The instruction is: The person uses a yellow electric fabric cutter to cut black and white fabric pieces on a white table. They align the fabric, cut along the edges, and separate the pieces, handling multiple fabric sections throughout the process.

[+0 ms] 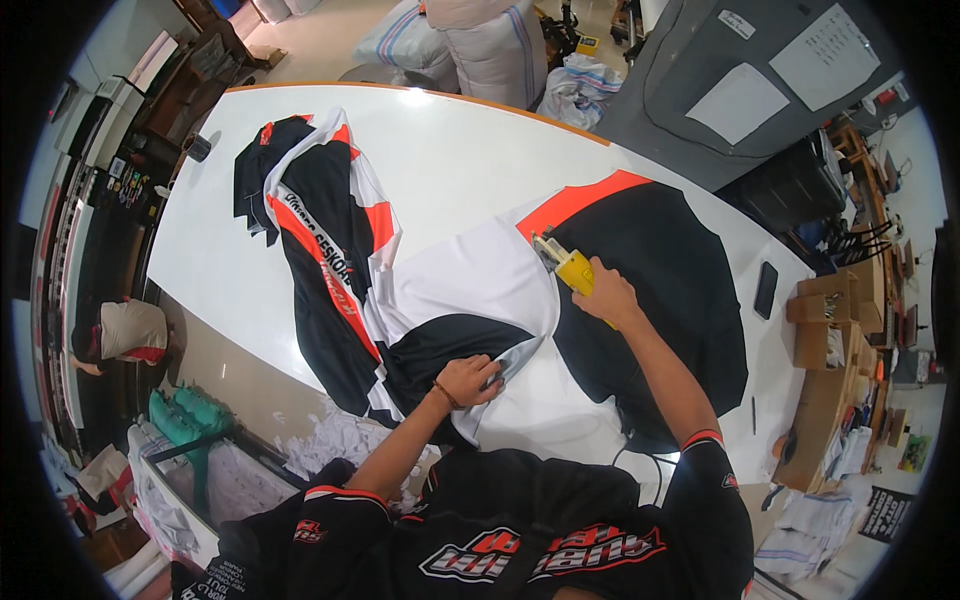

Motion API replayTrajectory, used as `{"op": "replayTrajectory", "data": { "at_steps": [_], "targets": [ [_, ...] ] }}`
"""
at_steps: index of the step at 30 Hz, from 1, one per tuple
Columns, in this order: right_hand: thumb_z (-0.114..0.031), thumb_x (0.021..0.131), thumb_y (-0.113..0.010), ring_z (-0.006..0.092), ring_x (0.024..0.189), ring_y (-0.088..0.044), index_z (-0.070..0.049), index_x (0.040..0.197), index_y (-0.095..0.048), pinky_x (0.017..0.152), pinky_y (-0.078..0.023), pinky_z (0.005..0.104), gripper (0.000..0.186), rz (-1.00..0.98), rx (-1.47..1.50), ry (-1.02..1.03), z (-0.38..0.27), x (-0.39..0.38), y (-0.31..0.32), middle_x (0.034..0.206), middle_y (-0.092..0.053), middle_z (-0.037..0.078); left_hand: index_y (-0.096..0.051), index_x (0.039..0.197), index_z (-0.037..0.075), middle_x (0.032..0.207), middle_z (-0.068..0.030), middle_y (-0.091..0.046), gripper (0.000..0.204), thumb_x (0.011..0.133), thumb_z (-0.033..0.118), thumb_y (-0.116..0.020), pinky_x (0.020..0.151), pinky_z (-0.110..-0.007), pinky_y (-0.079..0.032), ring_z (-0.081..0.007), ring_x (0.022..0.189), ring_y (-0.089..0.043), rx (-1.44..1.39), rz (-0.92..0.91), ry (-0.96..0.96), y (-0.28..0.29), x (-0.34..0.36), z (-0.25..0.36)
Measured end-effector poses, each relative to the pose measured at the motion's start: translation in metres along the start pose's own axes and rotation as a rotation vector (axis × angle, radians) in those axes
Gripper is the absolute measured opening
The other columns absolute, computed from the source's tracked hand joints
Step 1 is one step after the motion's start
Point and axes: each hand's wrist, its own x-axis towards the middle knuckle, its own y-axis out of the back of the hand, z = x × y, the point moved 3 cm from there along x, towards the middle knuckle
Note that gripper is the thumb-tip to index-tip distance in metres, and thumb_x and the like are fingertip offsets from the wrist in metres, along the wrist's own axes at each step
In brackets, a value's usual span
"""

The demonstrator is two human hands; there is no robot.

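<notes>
My right hand is wrapped round a yellow handheld electric fabric cutter. The cutter's metal head rests by the orange edge of a large black cloth panel, where it meets white cloth. Lower and to the left, my left hand is closed on a fold of black and grey cloth, its fingertips bunched at the fold. Left of that hand lies a long crumpled strip of black, white and orange printed cloth.
A white table carries the cloth. On its right side lie a black phone and a thin pen-like stick. A dark cup stands at the far left. Cardboard boxes are at right; another person is beyond the left edge.
</notes>
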Motion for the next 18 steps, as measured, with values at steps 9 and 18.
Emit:
{"op": "replayTrajectory", "data": {
  "at_steps": [9, 18],
  "targets": [
    [-0.038, 0.076, -0.074, 0.0438, 0.105, -0.068, -0.009, 0.129, -0.048, 0.091, -0.055, 0.0525, 0.066, 0.061, 0.010, 0.013, -0.029, 0.038, 0.006, 0.112, -0.069, 0.026, -0.064, 0.103, 0.010, 0.085, -0.0063, -0.057, 0.025, 0.087, 0.029, -0.070, 0.061, -0.037, -0.053, -0.0246, 0.074, -0.065, -0.025, -0.029, -0.001, 0.003, 0.002, -0.002],
    [-0.044, 0.077, -0.074, 0.0442, 0.110, -0.066, -0.011, 0.136, -0.048, 0.093, -0.053, 0.0514, 0.072, 0.002, 0.038, -0.008, -0.055, 0.057, 0.011, 0.116, -0.067, 0.026, -0.064, 0.101, 0.011, 0.081, -0.0063, -0.058, 0.024, 0.087, 0.029, -0.072, 0.059, -0.039, -0.053, -0.0261, 0.070, -0.065, -0.054, 0.031, -0.017, 0.003, 0.000, -0.005]
  ]
}}
